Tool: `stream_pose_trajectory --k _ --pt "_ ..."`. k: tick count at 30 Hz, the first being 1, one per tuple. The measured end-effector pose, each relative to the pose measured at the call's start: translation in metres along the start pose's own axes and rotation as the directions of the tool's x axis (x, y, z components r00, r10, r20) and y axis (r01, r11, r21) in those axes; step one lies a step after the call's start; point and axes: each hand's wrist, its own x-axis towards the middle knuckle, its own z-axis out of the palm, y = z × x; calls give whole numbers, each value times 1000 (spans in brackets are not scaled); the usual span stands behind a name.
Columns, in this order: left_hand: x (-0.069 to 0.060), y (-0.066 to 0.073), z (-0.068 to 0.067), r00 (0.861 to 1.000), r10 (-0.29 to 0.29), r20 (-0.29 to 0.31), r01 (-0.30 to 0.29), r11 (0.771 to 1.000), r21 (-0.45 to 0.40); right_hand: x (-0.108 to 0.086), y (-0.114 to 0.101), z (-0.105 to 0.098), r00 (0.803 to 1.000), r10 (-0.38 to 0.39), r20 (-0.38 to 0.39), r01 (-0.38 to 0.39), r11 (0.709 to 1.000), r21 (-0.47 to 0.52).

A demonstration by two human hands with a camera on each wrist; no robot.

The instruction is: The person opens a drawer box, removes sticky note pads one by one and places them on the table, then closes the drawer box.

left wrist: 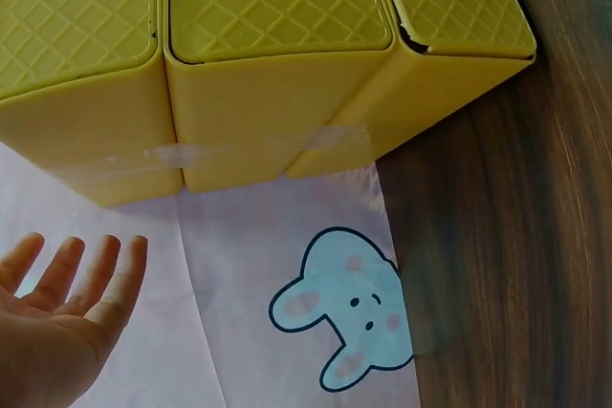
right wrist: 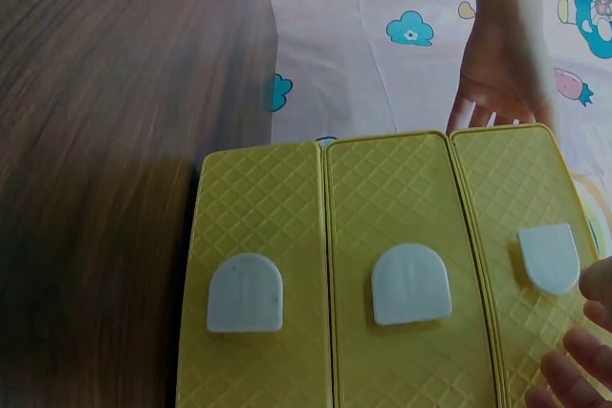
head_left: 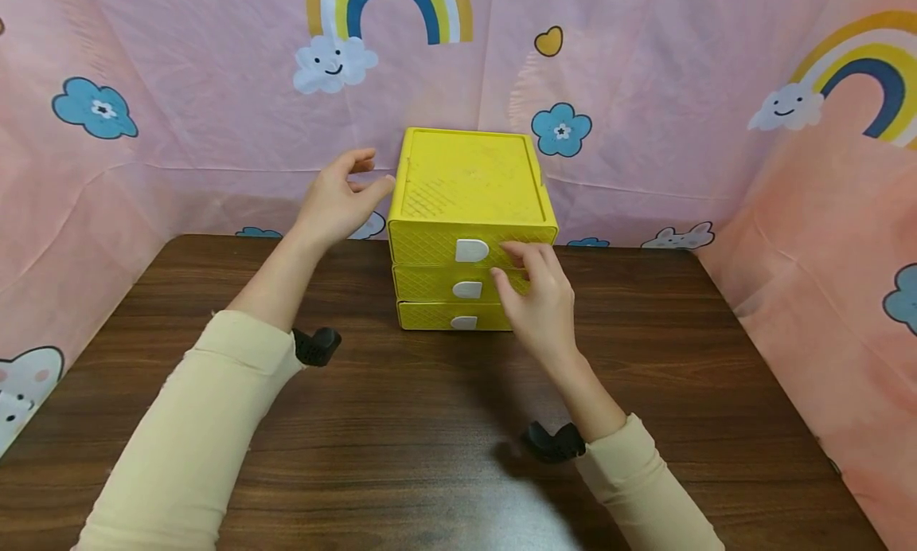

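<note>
A yellow three-drawer storage box (head_left: 473, 173) stands at the back of the table, a white pull tab on each drawer. My left hand (head_left: 342, 202) is raised beside the box's upper left edge, its fingers loosely bent. In the left wrist view that hand (left wrist: 57, 332) shows apart from the box's side wall (left wrist: 277, 102), holding nothing. In front of the top drawer's right half is my right hand (head_left: 540, 300), thumb and fingers spread apart. The right wrist view has its fingertips (right wrist: 564, 375) near the top white pull tab (right wrist: 550, 258); contact with the drawer front is unclear.
The dark wooden table (head_left: 401, 455) extends around the box. Behind it hangs a pink cloth backdrop (head_left: 236, 73) printed with rainbows and clouds, which also covers both sides. Black wrist cameras (head_left: 552, 442) sit at both cuffs.
</note>
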Motion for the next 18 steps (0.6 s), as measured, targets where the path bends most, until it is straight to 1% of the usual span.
stream_pose_trajectory --k 5,10,18 --pt "2 0 3 1000 -6 -16 6 1000 -18 3 -5 6 1000 3 -19 -3 1000 -8" --pt "4 3 6 1000 -6 -6 6 1000 -27 6 -10 11 999 -2 -34 2 1000 -12" --pt "7 6 14 1000 -27 15 29 991 -133 9 -14 16 999 -21 -38 21 1000 -13"
